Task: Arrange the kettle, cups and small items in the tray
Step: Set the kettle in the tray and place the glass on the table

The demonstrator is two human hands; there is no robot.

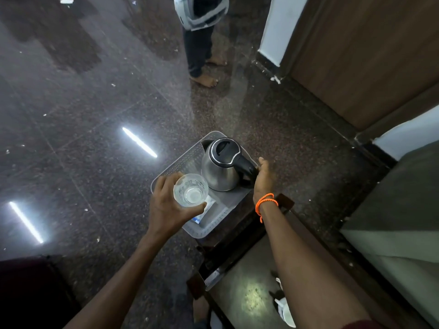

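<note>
A steel kettle (222, 166) with a black lid and handle stands upright in a grey plastic tray (180, 160). My right hand (262, 178) grips the tray's right edge beside the kettle's handle. My left hand (166, 205) holds a clear drinking glass (190, 189) just above the tray's near left part. A small white and blue packet (205, 213) lies flat in the tray under the glass. The tray is held out over the end of a dark wooden table (240, 236).
Another person's legs and bare feet (204, 77) stand on the dark polished floor beyond the tray. The glass-topped table (244, 295) lies below my right arm, with white cups (285, 309) near its edge. A bed (403, 224) and wooden wall panel are at right.
</note>
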